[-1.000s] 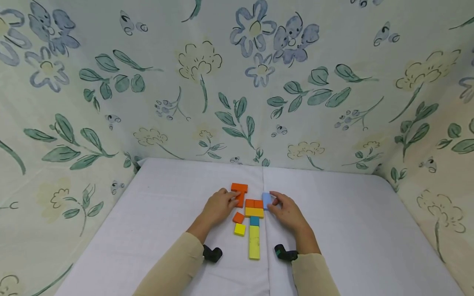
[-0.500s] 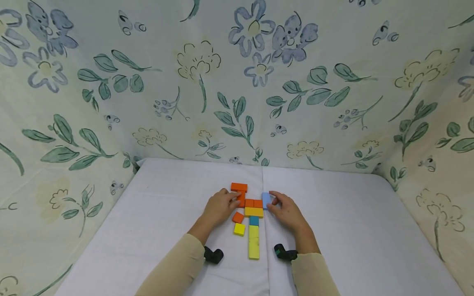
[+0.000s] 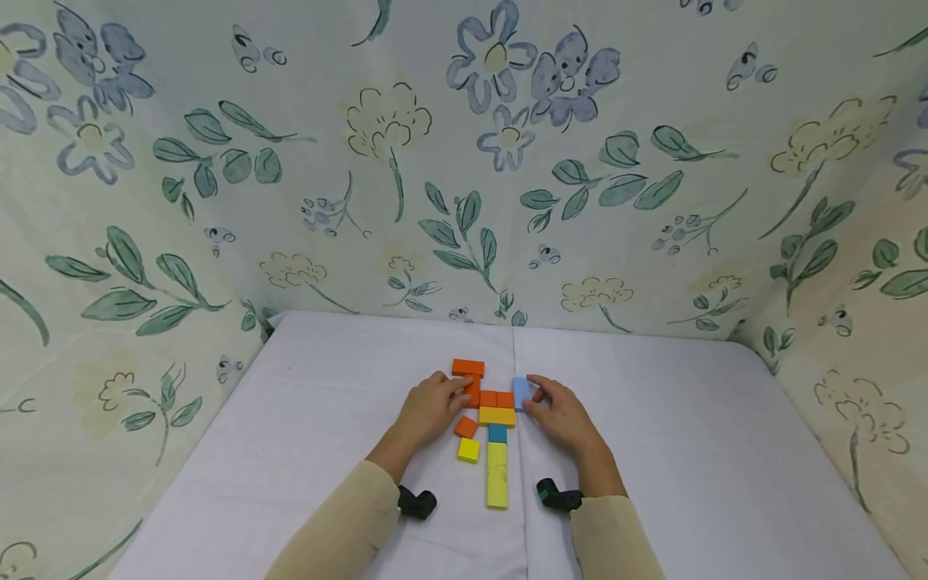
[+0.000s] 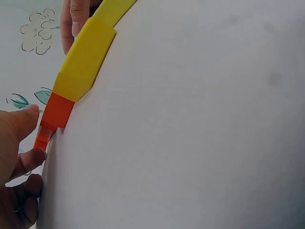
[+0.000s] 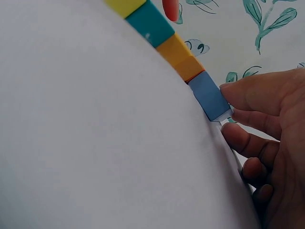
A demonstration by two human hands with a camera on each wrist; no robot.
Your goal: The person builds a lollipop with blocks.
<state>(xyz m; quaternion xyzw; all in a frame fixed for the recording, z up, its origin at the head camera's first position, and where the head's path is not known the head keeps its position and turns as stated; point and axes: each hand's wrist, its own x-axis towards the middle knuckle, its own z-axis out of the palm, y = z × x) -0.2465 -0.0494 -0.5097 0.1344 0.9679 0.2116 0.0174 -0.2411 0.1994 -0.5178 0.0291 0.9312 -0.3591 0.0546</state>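
My left hand (image 3: 432, 405) pinches an upright orange block (image 3: 473, 391) with thumb and fingers. Across its far end lies another orange block (image 3: 468, 368). On the other side, my right hand (image 3: 565, 415) holds a light blue block (image 3: 520, 393) between thumb and fingers, as the right wrist view also shows. Between these two uprights sit two small orange blocks (image 3: 496, 399), above an orange-yellow block (image 3: 497, 416). A teal block (image 3: 497, 433) and a long pale yellow block (image 3: 497, 475) continue the line toward me.
A loose orange cube (image 3: 466, 427) and a yellow cube (image 3: 468, 449) lie left of the pale yellow block. All blocks rest on a white cloth-covered table (image 3: 689, 451). A flowered curtain (image 3: 464, 161) stands behind and at both sides.
Since one second ago, the upright orange block has shifted slightly right, closing the gap to the small orange blocks. Both hands have stayed almost still.
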